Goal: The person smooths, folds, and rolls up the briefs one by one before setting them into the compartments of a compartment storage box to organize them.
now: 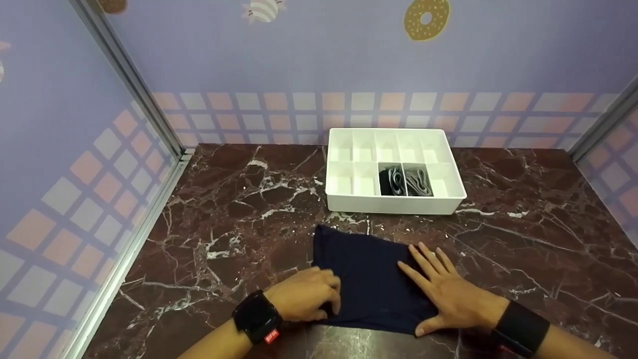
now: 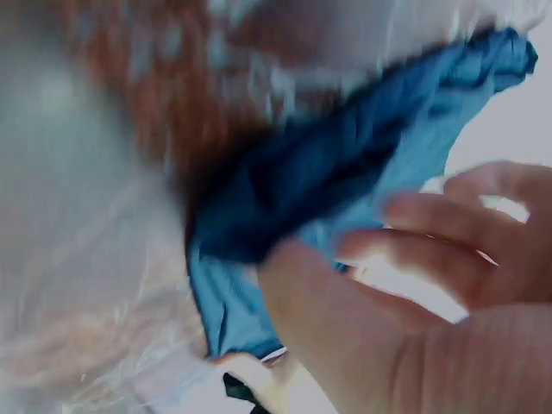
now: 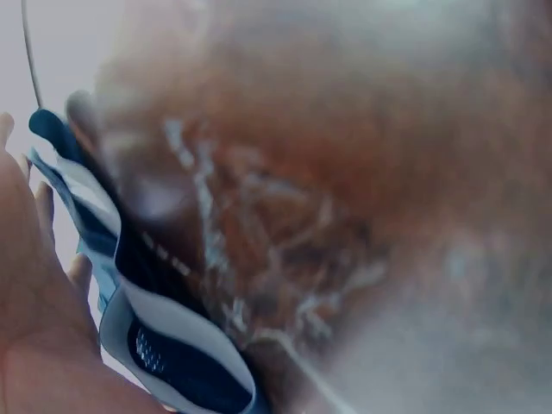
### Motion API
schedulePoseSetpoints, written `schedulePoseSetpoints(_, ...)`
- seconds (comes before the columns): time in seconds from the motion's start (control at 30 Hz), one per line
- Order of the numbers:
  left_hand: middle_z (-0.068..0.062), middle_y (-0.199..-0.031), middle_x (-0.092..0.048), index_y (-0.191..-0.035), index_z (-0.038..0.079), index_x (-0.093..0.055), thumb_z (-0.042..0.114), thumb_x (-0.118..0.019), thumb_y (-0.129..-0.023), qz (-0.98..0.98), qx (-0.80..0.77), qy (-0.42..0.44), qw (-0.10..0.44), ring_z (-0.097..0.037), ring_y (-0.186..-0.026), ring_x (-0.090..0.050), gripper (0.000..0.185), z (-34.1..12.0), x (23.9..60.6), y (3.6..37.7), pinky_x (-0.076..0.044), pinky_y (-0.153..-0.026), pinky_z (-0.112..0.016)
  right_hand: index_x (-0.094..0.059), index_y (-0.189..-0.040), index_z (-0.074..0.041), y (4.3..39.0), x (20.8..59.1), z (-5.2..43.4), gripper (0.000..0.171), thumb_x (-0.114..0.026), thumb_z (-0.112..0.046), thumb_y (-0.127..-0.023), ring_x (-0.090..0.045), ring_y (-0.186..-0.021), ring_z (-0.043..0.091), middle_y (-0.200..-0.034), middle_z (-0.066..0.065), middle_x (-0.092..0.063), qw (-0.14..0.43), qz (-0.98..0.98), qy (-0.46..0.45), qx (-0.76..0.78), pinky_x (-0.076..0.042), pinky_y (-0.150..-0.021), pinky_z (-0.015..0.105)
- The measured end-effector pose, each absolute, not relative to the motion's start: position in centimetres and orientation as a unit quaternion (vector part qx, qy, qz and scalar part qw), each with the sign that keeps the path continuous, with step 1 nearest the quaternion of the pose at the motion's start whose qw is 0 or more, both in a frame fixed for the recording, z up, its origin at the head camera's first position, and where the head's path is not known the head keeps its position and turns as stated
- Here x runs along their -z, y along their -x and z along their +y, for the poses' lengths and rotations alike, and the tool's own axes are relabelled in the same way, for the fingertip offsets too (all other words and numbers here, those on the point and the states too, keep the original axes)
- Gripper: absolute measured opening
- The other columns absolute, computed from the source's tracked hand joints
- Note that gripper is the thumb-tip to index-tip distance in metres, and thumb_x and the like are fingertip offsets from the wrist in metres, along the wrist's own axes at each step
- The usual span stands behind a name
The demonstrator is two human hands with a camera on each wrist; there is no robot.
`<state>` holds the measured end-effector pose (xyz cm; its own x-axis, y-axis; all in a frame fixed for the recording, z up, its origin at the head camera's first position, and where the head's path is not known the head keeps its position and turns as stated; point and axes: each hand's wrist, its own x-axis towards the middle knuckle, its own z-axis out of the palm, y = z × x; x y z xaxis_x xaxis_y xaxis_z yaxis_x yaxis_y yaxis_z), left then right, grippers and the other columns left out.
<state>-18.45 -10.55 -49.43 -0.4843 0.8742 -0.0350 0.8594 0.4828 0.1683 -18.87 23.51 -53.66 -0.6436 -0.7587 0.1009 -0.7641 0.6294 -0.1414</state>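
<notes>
A person's hands work a folded navy cloth point(image 1: 366, 279) lying flat on a dark red marble-patterned tabletop point(image 1: 224, 209), just in front of a white divided organiser tray point(image 1: 394, 172). The right hand point(image 1: 446, 291) lies spread, palm down and fingers straight, pressing the cloth's right part; the left hand point(image 1: 304, 296) curls its fingers round the cloth's left edge, gripping it. The left wrist carries a black watch-like device point(image 1: 256, 315) with a small red tag whose white writing is too small to read, and the right wrist wears a black band point(image 1: 521, 326). In the tray, two neighbouring compartments of the near row (third and fourth from the left) each hold a dark rolled piece of fabric point(image 1: 404, 180); the other compartments show only white walls. Both wrist views are heavily blurred: the left one shows blue cloth point(image 2: 345, 181) against curled fingers point(image 2: 448, 233), the right one a palm point(image 3: 34, 310) beside cloth edges point(image 3: 164, 336). Behind stand lilac walls with a checked band and a printed doughnut point(image 1: 426, 17), other motifs being cut off at the top edge
</notes>
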Motion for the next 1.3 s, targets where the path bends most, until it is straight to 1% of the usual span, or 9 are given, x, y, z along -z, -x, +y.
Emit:
schedulePoseSetpoints(0.13, 0.018, -0.082, -0.054, -0.081, 0.031, -0.070, 0.023, -0.076, -0.067, 0.862, -0.048, -0.495, 0.100, -0.001, -0.076, -0.052, 0.016, -10.5, 48.9, 18.0, -0.041, -0.069, -0.020, -0.025, -0.146, -0.008, 18.6, 53.5, 23.7, 0.116, -0.056, -0.080, -0.060, -0.011, -0.136, 0.044, -0.149, 0.028, -0.011, 0.025, -0.892, -0.444, -0.082, -0.008, -0.108, 0.055)
schedulePoseSetpoints(0.33, 0.017, -0.080, -0.047, -0.080, 0.030, -0.066, 0.043, -0.076, -0.067, 0.874, -0.029, -0.470, 0.117, -0.003, -0.076, -0.050, 0.021, -10.5, 49.0, 17.1, -0.044, -0.068, -0.022, -0.024, -0.146, -0.007, 18.0, 54.1, 24.6, 0.107, -0.054, -0.075, -0.069, -0.016, -0.135, 0.043, -0.149, 0.028, -0.013, 0.026, -0.889, -0.447, -0.089, -0.004, -0.111, 0.044)
schedulePoseSetpoints(0.43, 0.015, -0.079, -0.047, -0.080, 0.029, -0.065, 0.034, -0.076, -0.068, 0.878, -0.019, -0.469, 0.100, -0.005, -0.077, -0.051, 0.017, -10.2, 49.2, 16.9, -0.045, -0.070, -0.022, -0.030, -0.145, -0.011, 17.8, 53.9, 24.5, 0.102, -0.055, -0.074, -0.069, -0.019, -0.135, 0.041, -0.149, 0.024, -0.016, 0.039, -0.883, -0.459, -0.090, -0.010, -0.110, 0.048)
schedulePoseSetpoints(0.53, 0.015, -0.076, -0.048, -0.077, 0.029, -0.064, 0.024, -0.072, -0.067, 0.880, -0.012, -0.470, 0.076, -0.005, -0.073, -0.052, 0.015, -10.0, 49.5, 16.8, -0.044, -0.067, -0.021, -0.045, -0.137, -0.017, 17.6, 53.4, 24.2, 0.086, -0.060, -0.069, -0.070, -0.026, -0.132, 0.035, -0.147, 0.016, -0.027, 0.041, -0.861, -0.497, -0.101, -0.021, -0.105, 0.051)
schedulePoseSetpoints(0.63, 0.015, -0.073, -0.049, -0.075, 0.029, -0.064, 0.020, -0.071, -0.064, 0.881, -0.012, -0.470, 0.059, -0.005, -0.068, -0.052, 0.015, -9.9, 49.7, 16.8, -0.043, -0.062, -0.021, -0.058, -0.123, -0.024, 17.3, 52.9, 23.8, 0.062, -0.066, -0.058, -0.073, -0.040, -0.119, 0.022, -0.132, 0.005, -0.043, 0.029, -0.836, -0.536, -0.117, -0.035, -0.098, 0.043)
schedulePoseSetpoints(0.73, 0.016, -0.072, -0.050, -0.073, 0.029, -0.064, 0.019, -0.070, -0.063, 0.881, -0.018, -0.469, 0.053, -0.005, -0.064, -0.052, 0.016, -9.9, 49.9, 16.8, -0.043, -0.058, -0.021, -0.064, -0.113, -0.024, 16.9, 52.6, 23.6, 0.044, -0.071, -0.044, -0.075, -0.045, -0.098, 0.012, -0.111, -0.004, -0.047, 0.028, -0.820, -0.558, -0.126, -0.044, -0.085, 0.033)
schedulePoseSetpoints(1.0, 0.019, -0.068, -0.054, -0.071, 0.029, -0.064, 0.018, -0.070, -0.062, 0.881, -0.046, -0.465, 0.075, -0.004, -0.058, -0.052, 0.016, -10.1, 49.7, 16.9, -0.042, -0.054, -0.022, -0.069, -0.105, -0.014, 16.3, 52.6, 23.8, 0.037, -0.072, -0.019, -0.069, -0.050, -0.073, 0.011, -0.086, -0.004, -0.054, 0.119, -0.785, -0.604, -0.069, -0.047, -0.068, 0.027)
schedulePoseSetpoints(1.13, 0.018, -0.071, -0.052, -0.072, 0.029, -0.064, 0.023, -0.072, -0.062, 0.876, -0.048, -0.471, 0.087, -0.004, -0.061, -0.051, 0.014, -10.3, 49.6, 16.8, -0.043, -0.056, -0.022, -0.071, -0.102, -0.013, 16.1, 52.6, 23.9, 0.033, -0.070, -0.020, -0.070, -0.050, -0.069, 0.012, -0.082, -0.004, -0.055, 0.137, -0.786, -0.600, -0.058, -0.046, -0.063, 0.028)
schedulePoseSetpoints(1.3, 0.017, -0.073, -0.048, -0.074, 0.029, -0.063, 0.025, -0.073, -0.062, 0.873, -0.048, -0.477, 0.097, -0.004, -0.064, -0.050, 0.016, -10.6, 49.6, 16.7, -0.041, -0.058, -0.022, -0.069, -0.105, -0.012, 15.7, 52.7, 23.4, 0.038, -0.070, -0.036, -0.077, -0.050, -0.071, 0.013, -0.085, -0.002, -0.055, 0.147, -0.789, -0.594, -0.057, -0.045, -0.062, 0.029)
